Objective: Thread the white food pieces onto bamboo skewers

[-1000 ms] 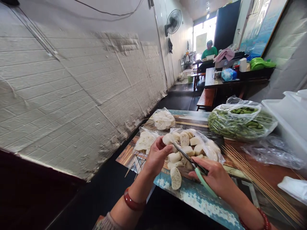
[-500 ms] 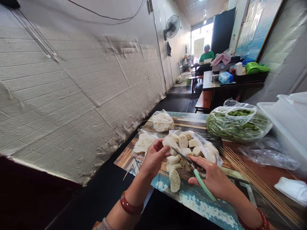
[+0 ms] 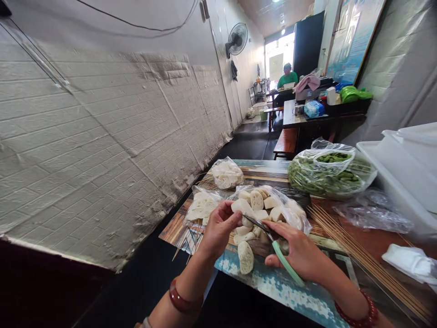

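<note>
Between the fingers and thumb of my left hand (image 3: 218, 230) is a pale, spongy slice (image 3: 243, 208), its exact food kind unclear. My right hand (image 3: 297, 248) is closed around scissors with a mint-green handle (image 3: 286, 264). The blades touch the lower right side of the held slice. Below and behind both hands, an opened clear plastic bag (image 3: 290, 214) holds several white chunks (image 3: 261, 215) of the same spongy food. One loose oval piece (image 3: 246, 258) lies on the patterned tabletop in front, between my wrists.
Two bags of white pieces (image 3: 227, 174) (image 3: 201, 206) lie at the left. Green pods in a plastic bag (image 3: 332, 171), bamboo skewers (image 3: 365, 259), a white tub (image 3: 396, 168) and a white cloth (image 3: 409, 263) are at the right. A person in green (image 3: 287, 79) sits far back.
The whole view has shifted slightly, so things appear a little further left. Both hands keep their hold on the slice and scissors, with the blades still at the slice.
</note>
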Demonstrator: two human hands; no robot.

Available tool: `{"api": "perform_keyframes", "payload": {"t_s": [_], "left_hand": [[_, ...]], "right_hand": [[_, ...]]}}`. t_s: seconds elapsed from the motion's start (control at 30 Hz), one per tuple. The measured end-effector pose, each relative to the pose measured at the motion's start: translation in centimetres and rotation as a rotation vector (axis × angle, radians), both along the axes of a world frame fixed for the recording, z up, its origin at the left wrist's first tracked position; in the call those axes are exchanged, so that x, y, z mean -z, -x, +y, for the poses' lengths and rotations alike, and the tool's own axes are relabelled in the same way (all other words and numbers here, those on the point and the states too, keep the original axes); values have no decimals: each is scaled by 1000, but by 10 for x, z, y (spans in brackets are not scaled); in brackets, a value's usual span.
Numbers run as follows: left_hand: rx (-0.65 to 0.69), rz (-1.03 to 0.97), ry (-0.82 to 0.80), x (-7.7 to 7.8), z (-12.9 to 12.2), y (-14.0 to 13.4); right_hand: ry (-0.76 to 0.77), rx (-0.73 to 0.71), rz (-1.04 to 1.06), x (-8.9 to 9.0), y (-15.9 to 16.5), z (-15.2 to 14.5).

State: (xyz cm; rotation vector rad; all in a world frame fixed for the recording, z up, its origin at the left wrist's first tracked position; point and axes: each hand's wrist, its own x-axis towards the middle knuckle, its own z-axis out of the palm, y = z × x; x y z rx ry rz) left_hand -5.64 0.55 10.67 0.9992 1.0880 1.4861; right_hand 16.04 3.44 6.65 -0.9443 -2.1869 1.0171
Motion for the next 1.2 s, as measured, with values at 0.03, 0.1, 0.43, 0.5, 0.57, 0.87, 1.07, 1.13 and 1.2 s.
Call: {"api": "perform_keyframes", "payload": {"t_s": [0.03,0.1,0.43,0.5,0.57,0.87,1.07,1.13,1.2], "left_hand": [[-1,10,4,0,0,0],[3,25,11,0,-1,-1],[-13,42,-7,-4,0,-1],[-15,48,-8,-4,0,0],[-22,56,-5,-4,0,0],[-38,29,27,-4,-3,4],[-42,42,48,0,-4,4],[-49,36,56,2,-3,4],[-43,42,54,2,-3,3]], "right_hand": [[-2,1,1,0,0,0],[-7,2,2,0,0,0],[-67,18,26,5,4,-1],[-89,17,48,8,5,0],[-116,14,50,10,5,0],[-172,17,31,17,11,-5],[-49,32,-36,1,10,-7],[-20,10,-50,-3,9,-7],[-7,0,-60,-5,8,-7]]}}
